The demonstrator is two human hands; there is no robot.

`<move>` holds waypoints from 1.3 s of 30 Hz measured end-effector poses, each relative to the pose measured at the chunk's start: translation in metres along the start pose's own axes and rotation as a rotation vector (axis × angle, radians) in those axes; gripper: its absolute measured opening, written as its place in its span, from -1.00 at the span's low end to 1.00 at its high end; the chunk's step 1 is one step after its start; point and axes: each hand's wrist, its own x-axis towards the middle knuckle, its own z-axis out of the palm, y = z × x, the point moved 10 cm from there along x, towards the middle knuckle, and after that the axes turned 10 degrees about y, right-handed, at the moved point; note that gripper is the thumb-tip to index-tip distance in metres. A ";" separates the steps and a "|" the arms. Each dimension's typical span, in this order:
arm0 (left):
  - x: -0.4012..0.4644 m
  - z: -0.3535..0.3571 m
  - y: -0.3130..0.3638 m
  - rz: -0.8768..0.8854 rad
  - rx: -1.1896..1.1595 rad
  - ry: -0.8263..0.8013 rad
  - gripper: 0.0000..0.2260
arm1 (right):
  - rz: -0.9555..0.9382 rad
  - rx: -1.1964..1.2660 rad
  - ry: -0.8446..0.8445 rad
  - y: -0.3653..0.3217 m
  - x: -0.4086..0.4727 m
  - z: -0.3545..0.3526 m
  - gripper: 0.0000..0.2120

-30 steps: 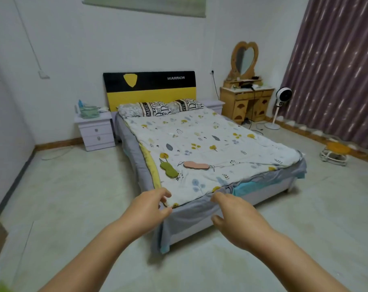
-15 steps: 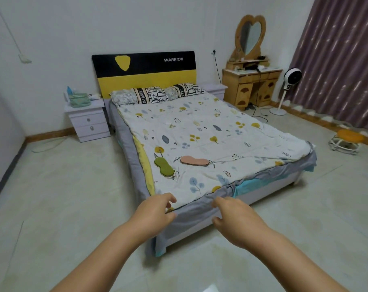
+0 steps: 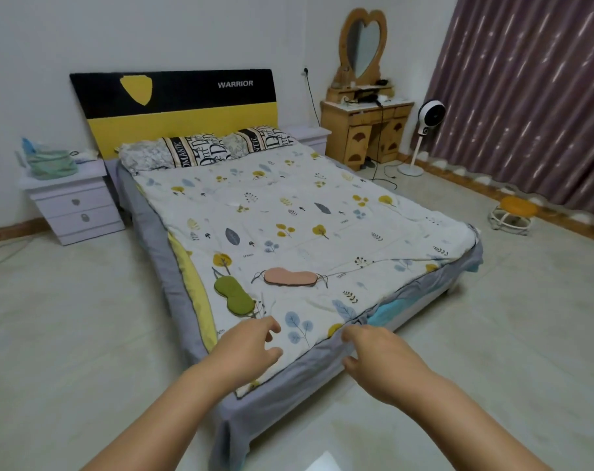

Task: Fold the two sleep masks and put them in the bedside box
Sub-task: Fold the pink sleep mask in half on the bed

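Note:
Two sleep masks lie flat on the quilt near the foot of the bed (image 3: 322, 212). The green mask (image 3: 233, 294) is by the bed's left edge and the pink mask (image 3: 290, 277) lies to its right, both with thin straps showing. My left hand (image 3: 246, 348) hovers over the bed's near corner, just below the green mask, fingers apart and empty. My right hand (image 3: 379, 356) is over the foot edge, fingers loosely spread, holding nothing. A pale green box (image 3: 52, 163) sits on the white bedside table (image 3: 73, 205) at the far left of the headboard.
Two pillows lie by the black and yellow headboard (image 3: 183, 103). At the back right are a second bedside table (image 3: 311, 136), a wooden dresser (image 3: 367, 130) with a heart mirror, a standing fan (image 3: 424, 134) and a low orange stool (image 3: 511, 214) by the curtain. Bare tiled floor surrounds the bed.
I have come closer to the bed, so the masks look larger and nearer. Both hands have reached forward over the foot corner, and the fingers have spread a little.

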 end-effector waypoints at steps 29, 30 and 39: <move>0.288 0.047 0.122 -0.085 -0.120 0.008 -0.68 | -0.123 0.011 -0.102 0.153 0.288 -0.042 -0.63; 0.299 0.046 0.118 -0.101 -0.120 0.011 -0.68 | -0.132 0.012 -0.108 0.153 0.300 -0.041 -0.63; 0.391 0.036 0.061 -0.219 -0.081 -0.003 -0.65 | -0.213 -0.037 -0.183 0.122 0.411 -0.020 -0.65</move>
